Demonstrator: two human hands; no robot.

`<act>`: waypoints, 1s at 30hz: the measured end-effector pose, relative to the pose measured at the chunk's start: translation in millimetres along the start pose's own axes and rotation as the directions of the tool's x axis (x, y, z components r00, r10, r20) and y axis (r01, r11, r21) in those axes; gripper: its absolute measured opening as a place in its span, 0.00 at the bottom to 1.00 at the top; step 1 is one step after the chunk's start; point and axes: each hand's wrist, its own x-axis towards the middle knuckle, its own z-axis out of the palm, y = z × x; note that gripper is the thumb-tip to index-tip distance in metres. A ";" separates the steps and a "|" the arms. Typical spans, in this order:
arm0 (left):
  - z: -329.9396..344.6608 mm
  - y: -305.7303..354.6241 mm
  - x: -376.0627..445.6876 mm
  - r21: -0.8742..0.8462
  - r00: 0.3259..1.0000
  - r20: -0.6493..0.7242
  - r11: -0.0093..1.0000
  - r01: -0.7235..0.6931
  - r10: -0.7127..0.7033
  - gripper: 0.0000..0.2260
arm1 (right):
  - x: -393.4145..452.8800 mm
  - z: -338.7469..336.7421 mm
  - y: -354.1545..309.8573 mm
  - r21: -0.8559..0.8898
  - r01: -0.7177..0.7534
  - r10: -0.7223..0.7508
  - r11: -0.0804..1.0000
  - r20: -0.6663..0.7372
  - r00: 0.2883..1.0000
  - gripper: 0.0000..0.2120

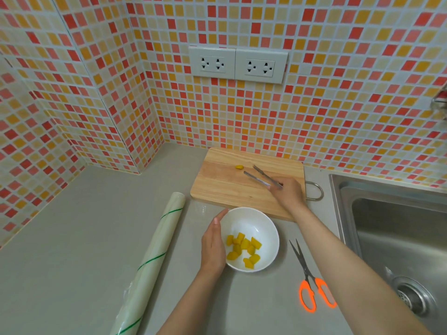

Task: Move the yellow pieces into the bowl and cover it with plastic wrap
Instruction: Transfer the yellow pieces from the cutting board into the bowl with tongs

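Most yellow pieces (244, 250) sit in the white bowl (271, 228) on the grey surface (96, 226). One yellow piece (239, 167) lies on the wooden board (217, 182), just past the tips of the open tongs (262, 178). The right hand (289, 192) holds the tongs in closed fingers. The left hand (214, 245) lies flat against the bowl, fingers straight. The plastic wrap roll (154, 252) lies to the left.

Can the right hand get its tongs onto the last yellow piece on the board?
Probably yes. The right hand holds the tongs open, tips close to the yellow piece, with only bare board between them.
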 end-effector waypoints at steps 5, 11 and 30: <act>0.2 -1.3 -1.1 -0.024 1.000 -0.013 1.000 -0.006 0.006 0.17 | 31.7 23.5 -15.0 -0.040 -0.042 0.043 0.998 0.033 0.999 0.13; 0.1 -4.1 1.5 -0.041 1.000 -0.013 0.999 0.005 -0.005 0.18 | 47.5 39.3 -18.8 -0.060 -0.078 0.080 0.995 0.025 0.996 0.14; 2.7 2.1 1.2 -0.017 1.000 0.019 1.000 0.001 -0.001 0.18 | -117.7 -9.2 5.0 0.103 0.136 -0.119 0.985 -0.162 0.980 0.14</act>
